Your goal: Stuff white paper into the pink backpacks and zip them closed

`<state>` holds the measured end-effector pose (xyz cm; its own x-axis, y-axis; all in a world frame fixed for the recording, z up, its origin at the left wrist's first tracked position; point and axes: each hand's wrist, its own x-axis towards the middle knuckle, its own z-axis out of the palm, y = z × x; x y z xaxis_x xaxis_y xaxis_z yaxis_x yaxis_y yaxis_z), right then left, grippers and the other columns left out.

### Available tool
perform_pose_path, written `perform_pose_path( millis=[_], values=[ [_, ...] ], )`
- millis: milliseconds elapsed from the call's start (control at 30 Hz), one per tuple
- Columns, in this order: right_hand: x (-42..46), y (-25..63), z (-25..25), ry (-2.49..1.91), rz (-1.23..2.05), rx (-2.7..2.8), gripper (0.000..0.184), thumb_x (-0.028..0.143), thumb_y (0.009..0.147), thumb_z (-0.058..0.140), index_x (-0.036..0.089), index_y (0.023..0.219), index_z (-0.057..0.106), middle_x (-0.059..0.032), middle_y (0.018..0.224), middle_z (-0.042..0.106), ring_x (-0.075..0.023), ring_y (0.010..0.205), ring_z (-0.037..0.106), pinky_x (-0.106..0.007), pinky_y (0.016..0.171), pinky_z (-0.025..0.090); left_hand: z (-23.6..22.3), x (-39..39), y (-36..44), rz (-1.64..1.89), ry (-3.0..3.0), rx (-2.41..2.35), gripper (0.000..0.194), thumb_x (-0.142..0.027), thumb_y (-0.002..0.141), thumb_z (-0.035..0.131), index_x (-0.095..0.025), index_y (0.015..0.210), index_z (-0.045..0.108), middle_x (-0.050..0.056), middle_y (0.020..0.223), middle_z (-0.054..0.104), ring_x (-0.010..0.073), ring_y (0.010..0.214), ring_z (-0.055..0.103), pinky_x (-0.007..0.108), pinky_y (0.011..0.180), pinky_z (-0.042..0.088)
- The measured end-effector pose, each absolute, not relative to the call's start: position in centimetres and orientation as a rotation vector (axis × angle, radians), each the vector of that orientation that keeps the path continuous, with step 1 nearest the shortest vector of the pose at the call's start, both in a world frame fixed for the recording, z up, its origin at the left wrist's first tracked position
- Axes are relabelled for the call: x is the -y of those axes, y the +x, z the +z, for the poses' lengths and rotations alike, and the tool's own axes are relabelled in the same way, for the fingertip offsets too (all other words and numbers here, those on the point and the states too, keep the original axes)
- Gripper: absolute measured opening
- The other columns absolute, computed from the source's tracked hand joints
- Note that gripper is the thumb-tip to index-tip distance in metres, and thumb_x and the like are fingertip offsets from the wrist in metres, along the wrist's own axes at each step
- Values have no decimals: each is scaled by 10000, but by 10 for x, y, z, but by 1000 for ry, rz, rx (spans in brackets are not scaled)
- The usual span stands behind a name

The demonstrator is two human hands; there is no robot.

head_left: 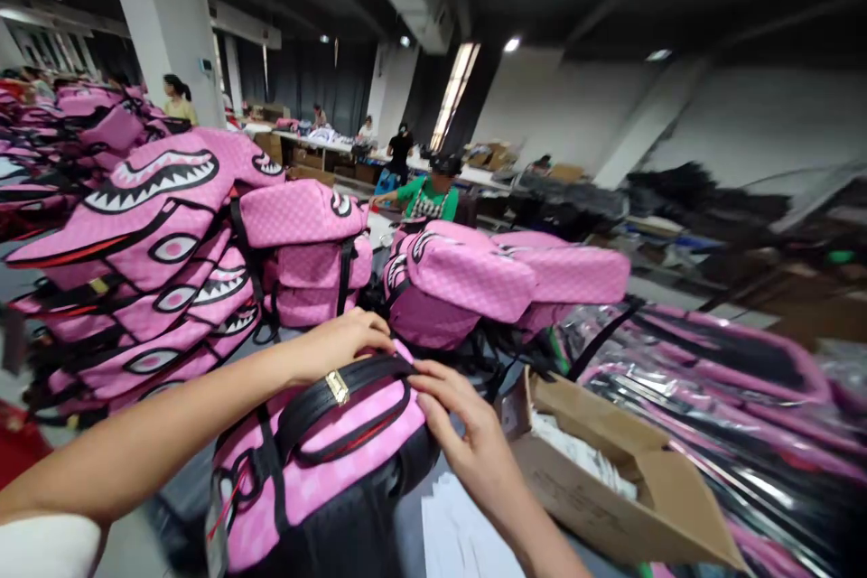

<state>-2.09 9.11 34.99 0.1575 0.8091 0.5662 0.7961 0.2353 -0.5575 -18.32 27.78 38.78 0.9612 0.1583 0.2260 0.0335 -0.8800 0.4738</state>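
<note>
Two bare hands are at one pink-and-black bag (339, 474), which sits low in the middle of the view, directly below and between them.

Handling: from where I stand, the bag appears to be of medium weight at most, soft-walled and likely to sag if lifted by a corner. The smooth pink panel may slide a little under dry fingers; nothing about it suggests fragility. The black carry handle (308, 405) looks padded and somewhat stiffer than the body. Judged best hold: the handle, at either side of the gold plate (337, 386), with a second hand supporting the body. Avoid pressing on the plate, which could scratch.

Position: the left hand (349, 341) is at the far side of the handle, fingers bent downward; the fingertips are hidden, so I cannot tell whether they grip. The right hand (467, 415) is partly spread at the handle's right end, thumb apart from the fingers, fingertips touching the bag; a firm pinch cannot be confirmed.

Surroundings: white paper sheets (464, 528) lie just right of the bag, beneath the right forearm. An open carton (575, 497) stands beyond them.
</note>
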Motion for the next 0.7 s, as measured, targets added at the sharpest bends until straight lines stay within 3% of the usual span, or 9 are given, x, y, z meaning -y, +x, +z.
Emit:
perform_pose_path(
  millis=[167,367,500,600,700],
  values=[
    [-96,-24,350,-1607,-49,1645,269,288,981,494,224,1097,728,-108,1180,695,-226,1096,659,-390,937,567,382,-289,-158,365,2808,-110,152,-255,909,634,-239,993,759,38,1013,690,203,975,563,301,845,438],
    [-103,-35,359,-1720,-86,1675,303,267,996,454,240,1182,692,-93,1228,679,-222,1098,652,-391,923,560,379,-293,-167,467,2727,-260,148,-279,895,637,-181,787,658,22,821,640,180,836,530,281,724,394],
    [-116,-42,369,-1824,-191,1730,255,268,988,491,252,1134,699,-76,1165,709,-233,1022,667,-417,887,530,369,-297,-172,537,2516,-232,213,-381,864,663,-184,789,637,16,930,664,185,903,553,321,820,400],
    [-128,-48,380,-1890,-246,1817,206,234,972,517,269,1047,706,-55,1081,728,-214,921,669,-419,871,494,360,-303,-170,579,2290,-197,185,-317,832,688,-177,720,642,28,962,694,185,952,594,346,925,408],
    [-140,-54,388,-1948,-248,1900,165,223,953,556,251,894,707,-39,1032,725,-192,872,662,-382,819,484,356,-309,-169,575,2120,-106,151,-267,775,734,-176,683,654,42,927,706,187,947,624,332,921,443]
  ],
)
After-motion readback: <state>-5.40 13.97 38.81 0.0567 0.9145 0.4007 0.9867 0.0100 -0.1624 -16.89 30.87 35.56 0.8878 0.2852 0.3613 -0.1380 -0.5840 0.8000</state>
